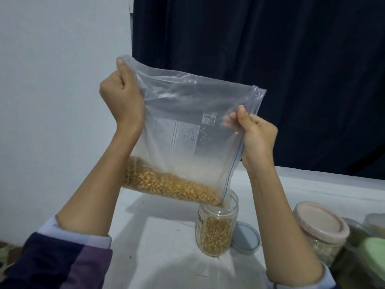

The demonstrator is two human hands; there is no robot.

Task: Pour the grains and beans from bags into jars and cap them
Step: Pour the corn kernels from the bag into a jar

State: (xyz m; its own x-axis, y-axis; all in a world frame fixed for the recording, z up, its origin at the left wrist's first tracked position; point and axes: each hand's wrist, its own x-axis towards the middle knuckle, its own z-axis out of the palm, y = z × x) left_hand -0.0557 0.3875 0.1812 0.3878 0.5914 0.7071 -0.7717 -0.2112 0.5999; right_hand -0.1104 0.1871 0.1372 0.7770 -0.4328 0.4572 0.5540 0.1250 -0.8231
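Pouring in progress. Clear zip bag [187,126] held up over the table [166,232], tilted so its lower right corner dips into the mouth of an open glass jar [217,224]. Yellow corn kernels [166,184] lie banked along the bag's low edge and run toward that corner. Jar looks roughly two-thirds full of the same kernels; a good band remains in the bag.

Left hand [119,99]: fingers curled tight in a fist, thumb up, gripping the bag's high far corner. Right hand [257,134]: thumb and curled fingers pinching the bag's edge by the blue zip line, above the jar, steering the spout.

Grey-blue lid [246,238] lies flat on the table, just behind and right of the jar, touching or nearly so; hard to tell. At right, a jar with a pink lid [321,228], already capped, pale contents inside. Past it, something green [375,247], blurred, can't make it out.

Judgement: step in hand is filling this jar; capping not yet done. What is left in the bag may not all fit, so the next move calls for watching the level, then lifting the low corner to stop the flow before the rim. After that, bag set down, grey-blue lid taken up and fitted on. Risk: the corner slipping off the rim and kernels scattering.
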